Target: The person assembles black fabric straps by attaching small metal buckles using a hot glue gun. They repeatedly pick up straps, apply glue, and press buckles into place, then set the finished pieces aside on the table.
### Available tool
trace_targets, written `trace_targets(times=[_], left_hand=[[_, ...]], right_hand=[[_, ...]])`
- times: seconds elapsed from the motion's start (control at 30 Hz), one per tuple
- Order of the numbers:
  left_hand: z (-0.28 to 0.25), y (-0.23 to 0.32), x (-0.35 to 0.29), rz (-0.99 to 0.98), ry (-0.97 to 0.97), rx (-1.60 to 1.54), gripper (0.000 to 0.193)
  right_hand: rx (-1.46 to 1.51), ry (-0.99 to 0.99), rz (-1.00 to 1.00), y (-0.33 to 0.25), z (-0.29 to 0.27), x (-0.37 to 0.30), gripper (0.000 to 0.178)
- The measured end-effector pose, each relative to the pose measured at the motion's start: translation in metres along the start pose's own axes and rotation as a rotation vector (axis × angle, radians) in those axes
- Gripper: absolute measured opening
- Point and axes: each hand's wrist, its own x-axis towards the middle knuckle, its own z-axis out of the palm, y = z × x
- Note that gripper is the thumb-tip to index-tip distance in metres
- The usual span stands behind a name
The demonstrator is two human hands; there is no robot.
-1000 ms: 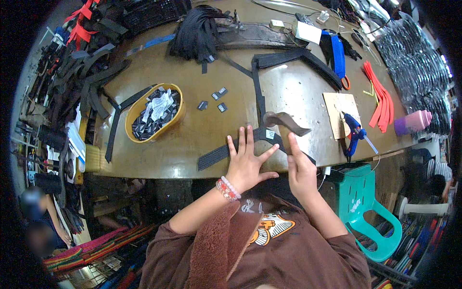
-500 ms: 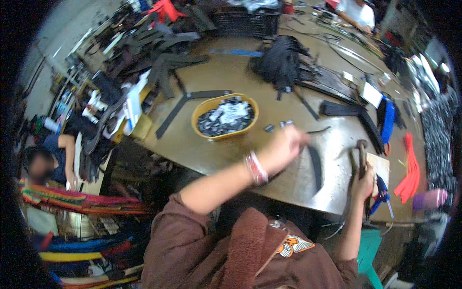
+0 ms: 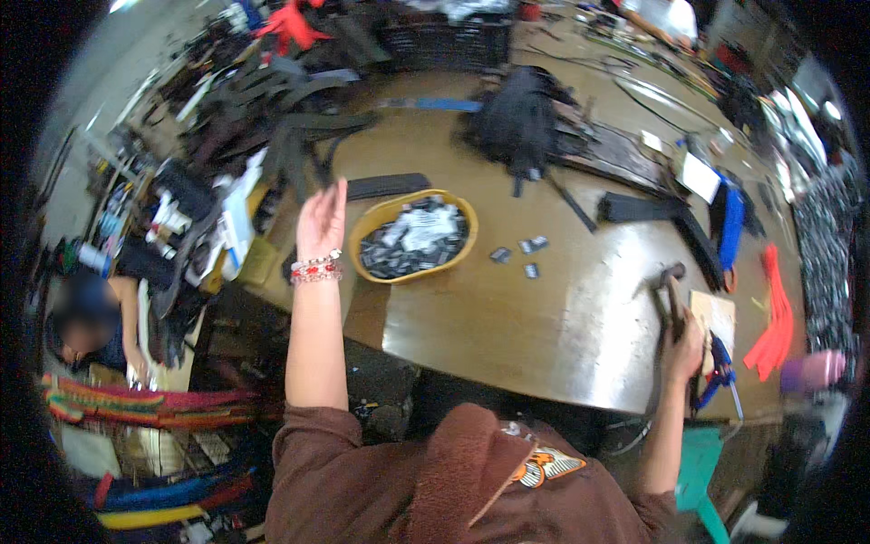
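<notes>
My left hand is stretched out flat at the left side of the table, fingers straight and nothing visible in them. It lies over or just above dark straps, beside a black strap. Right next to it stands a yellow oval basket filled with small black-and-white tags. Three small tags lie loose to the right of the basket; one tag is nearest to me. At the right, my right hand is wrapped round a dark hammer, its head pointing away from me.
A blue glue gun and a light board lie by my right hand. Farther right are red strips. A black strap bundle and black crate stand at the back. Other people are at far left and far right.
My left hand has swung from the middle of the table to the left of the basket. The dark strip in front of me is gone from there. My right hand stays with the hammer.
</notes>
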Motion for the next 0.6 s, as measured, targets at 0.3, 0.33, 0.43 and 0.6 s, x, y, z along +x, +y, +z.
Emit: trace_targets(times=[0.3,0.33,0.43,0.6], left_hand=[[0.107,-0.283,-0.046,0.478,-1.072,2.038,0.042],[0.106,-0.298,-0.041,0.589,-0.951,2.119,0.038],[0.094,-0.307,-0.044,0.461,-0.884,1.854,0.024],[0.062,-0.269,-0.123,-0.688,-0.793,0.775,0.026]], right_hand=[[-0.05,-0.021,0.042,-0.017,-0.009,0.0,0.033],[-0.06,0.006,-0.009,-0.017,-0.01,0.0,0.033],[-0.165,-0.003,0.023,-0.023,-0.017,0.001,0.037],[0.367,0.114,-0.313,-0.079,-0.022,0.0,0.045]])
